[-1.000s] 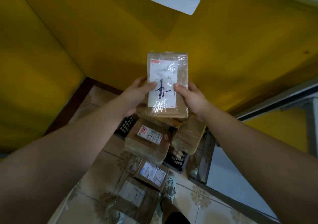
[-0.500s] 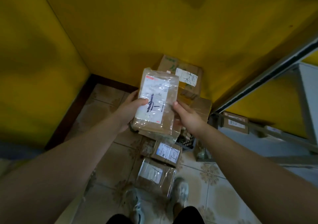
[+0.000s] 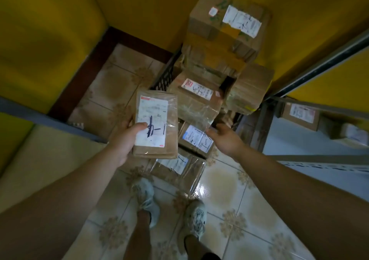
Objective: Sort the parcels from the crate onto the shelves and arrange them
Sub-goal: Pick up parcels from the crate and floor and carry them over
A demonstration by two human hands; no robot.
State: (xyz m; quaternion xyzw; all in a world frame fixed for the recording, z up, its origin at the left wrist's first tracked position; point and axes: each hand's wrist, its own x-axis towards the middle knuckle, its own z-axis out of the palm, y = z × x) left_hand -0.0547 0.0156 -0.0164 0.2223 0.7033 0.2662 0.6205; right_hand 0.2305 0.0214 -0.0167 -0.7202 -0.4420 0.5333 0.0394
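My left hand (image 3: 124, 139) grips a flat brown parcel (image 3: 159, 123) wrapped in clear film, thumb pressed on its white label with black marker strokes. My right hand (image 3: 225, 137) is free of it, fingers relaxed, hovering over a small labelled parcel (image 3: 196, 139) on the floor pile. Behind it the black crate (image 3: 164, 76) is heaped with brown parcels, a large box (image 3: 225, 18) on top. Most of the crate is hidden by parcels.
A grey metal shelf (image 3: 299, 139) on the right holds a labelled box (image 3: 301, 114). Another film-wrapped parcel (image 3: 177, 165) lies on the tiled floor by my shoes (image 3: 147, 197). Yellow walls close the corner; a grey rail (image 3: 40, 118) runs at left.
The view tilted down from the wall to the floor pile. The parcel came lower and left. My right hand let go of it and moved right, over the pile.
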